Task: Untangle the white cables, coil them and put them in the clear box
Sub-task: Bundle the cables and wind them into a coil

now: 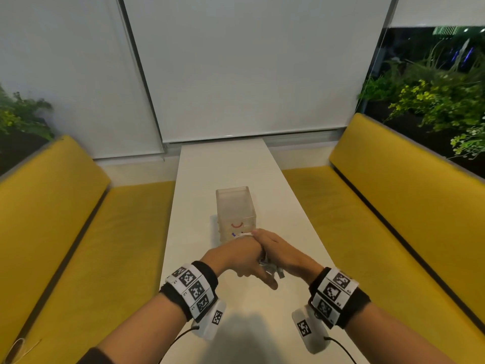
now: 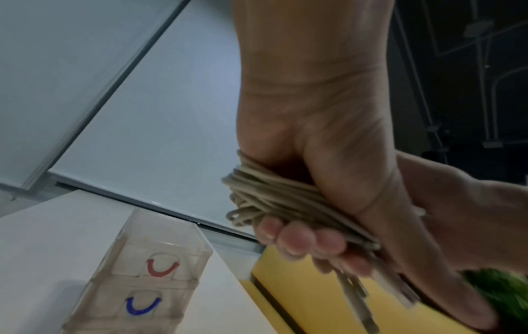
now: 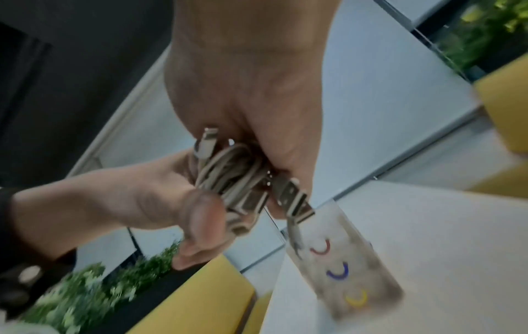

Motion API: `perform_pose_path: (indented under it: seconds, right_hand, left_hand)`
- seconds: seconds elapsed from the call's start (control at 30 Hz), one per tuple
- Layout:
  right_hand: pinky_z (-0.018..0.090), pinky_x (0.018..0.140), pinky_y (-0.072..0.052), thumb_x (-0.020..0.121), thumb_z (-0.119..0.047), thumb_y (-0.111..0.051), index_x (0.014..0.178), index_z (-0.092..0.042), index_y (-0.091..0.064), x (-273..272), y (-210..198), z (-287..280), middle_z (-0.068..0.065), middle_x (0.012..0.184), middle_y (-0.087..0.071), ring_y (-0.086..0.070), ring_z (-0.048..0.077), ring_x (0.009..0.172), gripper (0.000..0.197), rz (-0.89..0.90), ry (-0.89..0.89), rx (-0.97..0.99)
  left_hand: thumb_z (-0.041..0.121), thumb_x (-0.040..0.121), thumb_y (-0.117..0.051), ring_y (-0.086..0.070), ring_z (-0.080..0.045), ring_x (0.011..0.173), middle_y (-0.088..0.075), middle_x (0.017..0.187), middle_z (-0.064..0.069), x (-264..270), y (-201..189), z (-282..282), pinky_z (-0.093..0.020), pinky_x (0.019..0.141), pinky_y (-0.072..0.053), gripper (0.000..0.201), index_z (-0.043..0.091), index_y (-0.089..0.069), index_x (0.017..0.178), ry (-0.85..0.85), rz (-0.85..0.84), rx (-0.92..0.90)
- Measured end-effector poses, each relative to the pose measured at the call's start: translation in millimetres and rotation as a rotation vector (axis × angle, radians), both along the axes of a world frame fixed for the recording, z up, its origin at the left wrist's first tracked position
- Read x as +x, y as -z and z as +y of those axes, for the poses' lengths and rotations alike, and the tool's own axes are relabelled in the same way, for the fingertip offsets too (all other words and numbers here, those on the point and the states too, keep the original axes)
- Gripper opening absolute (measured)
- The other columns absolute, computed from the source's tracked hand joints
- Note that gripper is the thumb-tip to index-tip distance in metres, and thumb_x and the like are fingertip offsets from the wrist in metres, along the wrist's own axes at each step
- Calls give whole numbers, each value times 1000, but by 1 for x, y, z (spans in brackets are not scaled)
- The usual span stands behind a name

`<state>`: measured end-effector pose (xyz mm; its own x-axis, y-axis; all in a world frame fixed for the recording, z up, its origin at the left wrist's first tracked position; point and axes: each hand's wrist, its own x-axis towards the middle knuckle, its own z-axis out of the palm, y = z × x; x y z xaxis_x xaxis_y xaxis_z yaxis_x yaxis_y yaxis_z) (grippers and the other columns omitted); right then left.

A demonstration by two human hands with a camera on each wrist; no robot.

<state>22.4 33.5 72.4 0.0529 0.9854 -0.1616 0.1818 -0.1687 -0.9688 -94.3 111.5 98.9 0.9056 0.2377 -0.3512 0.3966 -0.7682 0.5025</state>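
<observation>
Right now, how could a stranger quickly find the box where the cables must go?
Look at the long white table between the two yellow benches. The clear box stands in its middle, just beyond both hands. It is the only container there, tall, open-topped, with small coloured curved marks on its front.

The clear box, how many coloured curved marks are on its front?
3 on the clear box: red mark nearest the top, blue mark below it, yellow mark lowest. Other sides are unseen.

black wristbands (image 1: 207,274), checkered marker tags (image 1: 193,290), dark sleeve (image 1: 91,357)
</observation>
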Motion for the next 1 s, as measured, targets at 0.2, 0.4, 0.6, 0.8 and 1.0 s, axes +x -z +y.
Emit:
perform_pose_path:
  seconds: [0.2, 0.4, 0.6, 0.8, 1.0]
  right_hand:
    - [36, 66, -53, 96, -50, -48, 123, -8, -65, 10, -10, 5, 21, 96, -69, -67, 26, 77, 52, 356, 44, -384]
    - [44, 67, -50, 95, -11, -52, 101, 8, -63, 24, -15, 18, 23, 78, -66, -65, 33, 71, 23, 80, -107, -379]
    - [34, 64, -50, 101, -45, -42, 104, 15, -63, 30, -15, 27, 25, 87, -65, -63, 28, 75, 63, 30, 80, -95]
    - [41, 78, -55, 96, -54, -43, 109, -9, -63, 28, -23, 44, 12, 101, -66, -66, 22, 92, 50, 4, 493, 148]
    - [33, 72, -50, 102, -41, -42, 109, -11, -58, 19, -28, 43, 0, 96, -64, -60, 15, 83, 35, -162, 650, 284]
  left_hand:
    - [58, 77, -78, -60, -15, 47, -67, 59, -6, 7, 0, 1, -18, 46, -37, 53, 5, -73, 79, 73, 52, 200]
    - [64, 76, -73, -66, -19, 81, -75, 88, 2, 14, 5, 1, -35, 74, -56, 51, 19, -76, 100, 213, -69, 389]
    - [44, 82, -79, -65, -24, 95, -75, 100, -5, 14, 2, 13, -29, 83, -48, 36, 15, -77, 102, 191, -354, 509]
    - [48, 76, -78, -34, -25, 142, -52, 134, -10, 5, 7, 21, -38, 115, -31, 41, 14, -60, 88, 6, -789, 557]
    - [51, 90, -54, -23, -19, 150, -38, 147, -2, 6, 24, -1, -42, 121, -25, 38, 33, -47, 123, -370, -1030, 3]
